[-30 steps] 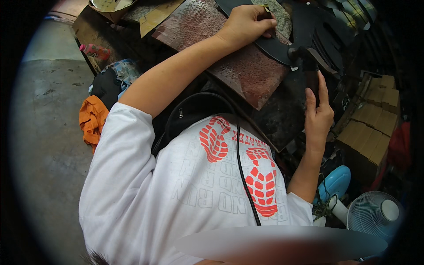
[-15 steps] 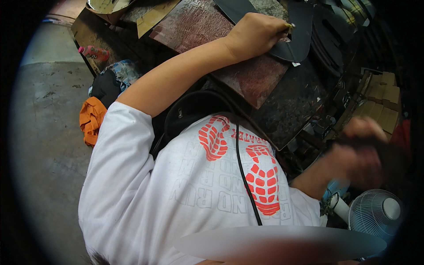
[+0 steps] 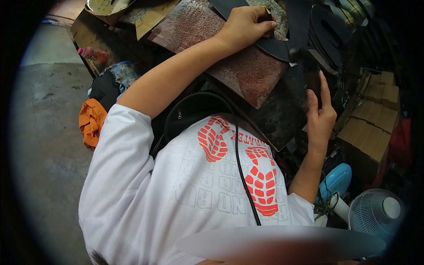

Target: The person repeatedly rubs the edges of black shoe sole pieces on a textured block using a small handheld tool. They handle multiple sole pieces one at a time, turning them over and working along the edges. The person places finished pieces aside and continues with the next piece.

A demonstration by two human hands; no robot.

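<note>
My left hand (image 3: 247,27) is closed over the work surface, fingers curled around a small tool with a yellow part (image 3: 267,9), mostly hidden by the fingers. Under and beside it lies a flat black curved sheet (image 3: 276,49), resting on a worn reddish-brown board (image 3: 251,73). To the right, my right hand (image 3: 320,115) grips the dark handle of a hammer (image 3: 312,81). Its index finger stretches along the handle. The dark hammer head is over the right part of the black sheet, apart from my left hand.
Stacked brown cartons (image 3: 364,128) and a white fan (image 3: 375,212) stand at right. More black curved pieces (image 3: 327,37) lie at the far right. A pink bottle (image 3: 93,54) and an orange cloth (image 3: 92,121) are at left. A cardboard box (image 3: 108,15) sits at far left.
My right hand has swung with the hammer from the lower right up to the sheet. My left hand has shifted slightly left and away from me, its wrist turned.
</note>
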